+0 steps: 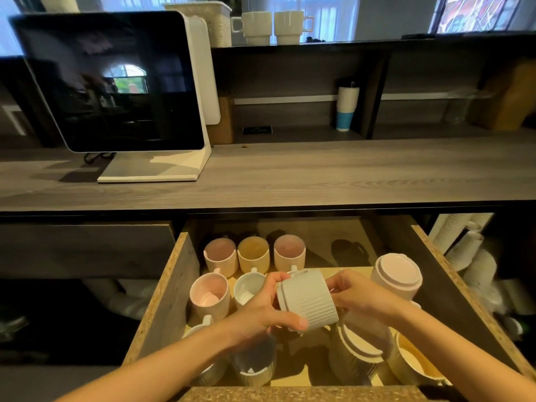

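Observation:
A pale ribbed mug is held on its side above an open wooden drawer, its handle up. My left hand grips its base end, thumb along the underside. My right hand holds the rim end from the right. The drawer holds several ribbed mugs: pink, pale blue, yellow and others upright on the left. On the right an upside-down pink mug tops a stack, with another inverted mug lower down.
A grey wood counter runs above the drawer, with a white-framed screen on a stand at its left. Shelves behind hold stacked paper cups and two cream mugs. More paper cup stacks lie right of the drawer.

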